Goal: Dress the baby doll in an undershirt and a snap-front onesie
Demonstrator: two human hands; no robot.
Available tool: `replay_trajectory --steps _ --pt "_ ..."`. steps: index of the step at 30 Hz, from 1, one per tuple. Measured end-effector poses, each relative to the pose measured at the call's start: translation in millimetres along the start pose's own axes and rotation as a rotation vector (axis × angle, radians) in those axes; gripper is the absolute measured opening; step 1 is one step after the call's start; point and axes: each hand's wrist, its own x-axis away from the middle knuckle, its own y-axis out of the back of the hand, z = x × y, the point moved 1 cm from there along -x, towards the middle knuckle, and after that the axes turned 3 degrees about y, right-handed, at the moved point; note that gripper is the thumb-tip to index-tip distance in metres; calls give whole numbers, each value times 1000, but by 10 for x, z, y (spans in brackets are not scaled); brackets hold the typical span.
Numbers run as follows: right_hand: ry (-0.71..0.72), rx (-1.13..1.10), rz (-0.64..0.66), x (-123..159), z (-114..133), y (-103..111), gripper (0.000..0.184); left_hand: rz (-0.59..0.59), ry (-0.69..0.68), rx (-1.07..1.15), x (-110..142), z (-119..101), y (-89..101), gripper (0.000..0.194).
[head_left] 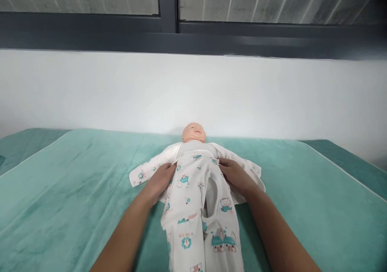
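A baby doll (pixel 194 132) lies on its back, head toward the wall. It has on a white long-sleeved top (pixel 165 155) with its sleeves spread out to both sides. White printed baby pants (pixel 184 199) reach from the doll's chest down past the lower edge of the view, and an opening shows between their legs. My left hand (pixel 161 180) is closed on the left side of the pants near the waist. On the opposite side my right hand (pixel 237 176) grips the waist edge, higher up. Fingertips of both hands are partly hidden by cloth.
A teal plush blanket (pixel 75 191) covers the surface under the doll, with darker teal cloth (pixel 341 155) at the far right and left. Behind it stands a white wall (pixel 121 90), topped by a dark window frame (pixel 211 42).
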Motion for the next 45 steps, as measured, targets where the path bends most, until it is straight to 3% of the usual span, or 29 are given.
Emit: replay_trajectory --steps 4,9,14,20,25,29,33,38,42,45 --pt "31 81 8 16 41 84 31 215 84 289 23 13 -5 49" --pt "34 189 30 62 144 233 34 265 150 474 -9 45 -61 43" --pt "70 245 -24 57 138 215 43 242 150 512 31 63 -128 43" --pt "232 296 -41 30 163 165 29 212 108 470 59 83 -140 47" --pt "274 404 -61 -8 130 126 27 176 70 450 30 102 -161 50" --pt "304 510 -149 -21 124 69 34 127 117 578 87 47 -251 48" --pt "328 634 -208 -15 164 41 32 178 156 743 135 34 -349 48" --pt "319 797 -310 17 183 63 18 51 107 793 95 84 -354 39" --pt "311 916 -485 63 198 51 31 112 120 844 59 93 -350 38" --pt "290 939 -552 76 213 25 30 122 149 853 27 129 -358 41"
